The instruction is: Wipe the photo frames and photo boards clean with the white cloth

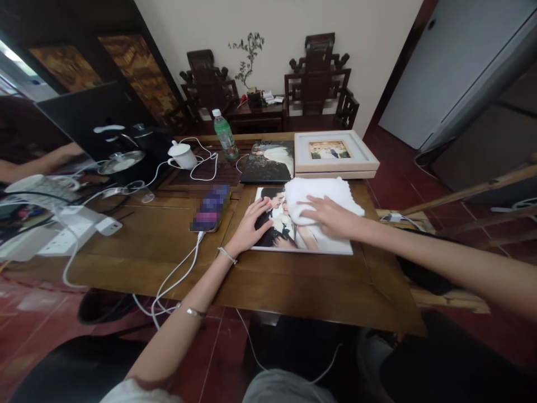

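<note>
A photo album or panel (289, 245) lies flat on the wooden table, its cover showing a couple. My left hand (251, 225) rests on its left side, fingers stretched out and apart, holding nothing. Over the upper right of the photo lies a folded white cloth (321, 193). My right hand (329, 215) presses on this cloth with its fingers, some of which are partly hidden in the folds. Just behind are a dark photo panel (268, 161) showing a white dress and a light box (335, 168) with a framed picture on top.
Left of the album lies a phone (212, 207) with a white charging cable. A green-labelled bottle (225, 135) and a white lidded cup (183, 155) stand farther back. Power strips (69, 232) and tangled cables cover the left side, near another person's arm (44, 162) and a laptop (90, 120).
</note>
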Demonstrator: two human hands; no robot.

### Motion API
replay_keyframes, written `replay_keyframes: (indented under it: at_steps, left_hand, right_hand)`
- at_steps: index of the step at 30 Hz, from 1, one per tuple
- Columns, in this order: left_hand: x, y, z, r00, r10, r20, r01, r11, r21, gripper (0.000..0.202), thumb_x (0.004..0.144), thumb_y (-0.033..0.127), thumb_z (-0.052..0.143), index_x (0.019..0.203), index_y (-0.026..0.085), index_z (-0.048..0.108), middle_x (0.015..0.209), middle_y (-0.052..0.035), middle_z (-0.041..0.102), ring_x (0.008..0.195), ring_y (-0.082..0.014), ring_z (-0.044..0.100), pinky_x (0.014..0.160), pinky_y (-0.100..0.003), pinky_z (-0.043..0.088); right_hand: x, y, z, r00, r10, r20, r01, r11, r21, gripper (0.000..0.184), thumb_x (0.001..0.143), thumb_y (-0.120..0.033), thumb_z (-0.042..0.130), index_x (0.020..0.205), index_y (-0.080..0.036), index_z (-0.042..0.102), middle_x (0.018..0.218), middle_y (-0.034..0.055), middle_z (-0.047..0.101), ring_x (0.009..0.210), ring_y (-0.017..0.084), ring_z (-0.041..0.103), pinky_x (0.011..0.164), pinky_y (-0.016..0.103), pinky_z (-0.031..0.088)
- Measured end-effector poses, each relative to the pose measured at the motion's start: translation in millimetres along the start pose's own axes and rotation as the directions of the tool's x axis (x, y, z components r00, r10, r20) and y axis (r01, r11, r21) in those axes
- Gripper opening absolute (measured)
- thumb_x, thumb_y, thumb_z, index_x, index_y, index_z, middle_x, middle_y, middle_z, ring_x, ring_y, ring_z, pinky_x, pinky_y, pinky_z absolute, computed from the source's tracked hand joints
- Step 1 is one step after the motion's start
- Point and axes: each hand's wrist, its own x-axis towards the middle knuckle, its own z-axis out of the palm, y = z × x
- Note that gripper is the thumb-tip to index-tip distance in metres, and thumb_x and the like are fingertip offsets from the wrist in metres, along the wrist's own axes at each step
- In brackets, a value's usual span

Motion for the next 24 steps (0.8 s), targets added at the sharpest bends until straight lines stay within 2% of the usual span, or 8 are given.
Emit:
replay_keyframes:
  at_steps: [3, 5, 10, 13, 16, 18, 21, 24]
  left_hand:
    - [0.2, 1.4, -0.7, 1.0, 0.008, -0.002, -0.008, 1.0, -0.004, 0.044, 0.09, 0.036, 0.052, 0.131, 0.022, 0.051, 0.146, -0.0088, 0.042, 0.139, -0.0227, 0.031, 0.115, -0.048, 0.023]
    - [0.3, 1.7, -0.7, 1.0, 0.004, -0.002, -0.004, 1.0, -0.004, 0.043, 0.09, 0.036, 0.052, 0.131, 0.022, 0.051, 0.146, -0.0087, 0.042, 0.139, -0.0224, 0.03, 0.115, -0.048, 0.023]
    - [0.7, 1.8, 0.2, 1.0, -0.015, -0.012, 0.015, 1.0, -0.005, 0.043, 0.089, 0.036, 0.053, 0.13, 0.023, 0.052, 0.145, -0.0075, 0.043, 0.139, -0.0228, 0.031, 0.114, -0.049, 0.024]
    - [1.0, 2.9, 0.6, 1.0, -0.014, -0.027, 0.014, 1.0, -0.004, 0.043, 0.089, 0.036, 0.054, 0.129, 0.021, 0.054, 0.144, -0.0088, 0.044, 0.138, -0.0228, 0.032, 0.114, -0.047, 0.025]
    - [1.0, 3.6, 0.8, 0.999, -0.013, -0.039, 0.013, 1.0, -0.002, 0.042, 0.088, 0.036, 0.055, 0.127, 0.02, 0.056, 0.144, -0.0096, 0.045, 0.138, -0.0236, 0.033, 0.114, -0.047, 0.026]
    - [0.9, 3.4, 0.9, 0.999, -0.015, -0.041, 0.015, 1.0, -0.003, 0.042, 0.087, 0.036, 0.056, 0.126, 0.02, 0.056, 0.143, -0.0092, 0.046, 0.138, -0.0238, 0.033, 0.114, -0.048, 0.026]
    - [0.7, 3.1, 0.8, 0.999, -0.014, -0.04, 0.013, 1.0, -0.011, 0.042, 0.087, 0.036, 0.056, 0.126, 0.02, 0.056, 0.143, -0.0096, 0.046, 0.138, -0.0237, 0.033, 0.114, -0.048, 0.026]
    - [0.5, 2.9, 0.1, 0.999, -0.015, -0.041, 0.014, 1.0, -0.02, 0.042, 0.088, 0.037, 0.055, 0.126, 0.02, 0.057, 0.143, -0.0094, 0.046, 0.138, -0.0234, 0.033, 0.114, -0.047, 0.026]
  right_hand:
    - [17.7, 21.1, -3.1, 1.0, 0.023, -0.016, -0.023, 1.0, 0.005, 0.069, 0.065, 0.009, 0.038, 0.126, -0.02, 0.05, 0.139, 0.0142, 0.048, 0.137, 0.033, 0.029, 0.1, 0.06, 0.035]
    - [15.4, 18.9, 0.3, 0.999, 0.034, -0.029, -0.034, 0.999, 0.0, 0.068, 0.065, 0.01, 0.037, 0.125, -0.02, 0.051, 0.141, 0.0143, 0.046, 0.137, 0.034, 0.029, 0.101, 0.061, 0.034]
    - [-28.5, -41.6, 16.5, 0.996, 0.067, -0.056, -0.067, 0.998, 0.003, 0.069, 0.061, 0.011, 0.04, 0.118, -0.023, 0.056, 0.152, 0.0101, 0.03, 0.141, 0.036, 0.016, 0.105, 0.069, 0.02]
    - [-54.2, -83.8, 17.1, 0.999, 0.037, 0.015, -0.038, 0.999, 0.032, 0.067, 0.059, 0.008, 0.046, 0.116, -0.024, 0.058, 0.152, 0.0092, 0.031, 0.14, 0.039, 0.017, 0.105, 0.069, 0.021]
    - [-59.7, -102.5, 11.8, 0.997, 0.01, 0.081, -0.015, 0.998, 0.067, 0.066, 0.059, 0.005, 0.051, 0.116, -0.025, 0.059, 0.152, 0.0097, 0.031, 0.139, 0.04, 0.021, 0.103, 0.07, 0.024]
    - [-50.2, -98.1, 7.7, 0.997, -0.003, 0.078, -0.004, 0.997, 0.083, 0.067, 0.061, 0.006, 0.048, 0.119, -0.026, 0.058, 0.151, 0.0083, 0.034, 0.138, 0.038, 0.023, 0.103, 0.068, 0.025]
    - [-20.4, -71.3, -0.6, 0.998, 0.057, -0.01, -0.055, 0.991, 0.119, 0.065, 0.066, 0.006, 0.043, 0.122, -0.024, 0.055, 0.141, 0.0108, 0.048, 0.134, 0.033, 0.035, 0.103, 0.059, 0.03]
    - [16.9, -32.0, -13.9, 0.994, 0.1, -0.033, -0.092, 0.978, 0.188, 0.049, 0.072, 0.001, 0.042, 0.113, -0.02, 0.06, 0.111, 0.0125, 0.066, 0.11, 0.028, 0.057, 0.09, 0.043, 0.043]
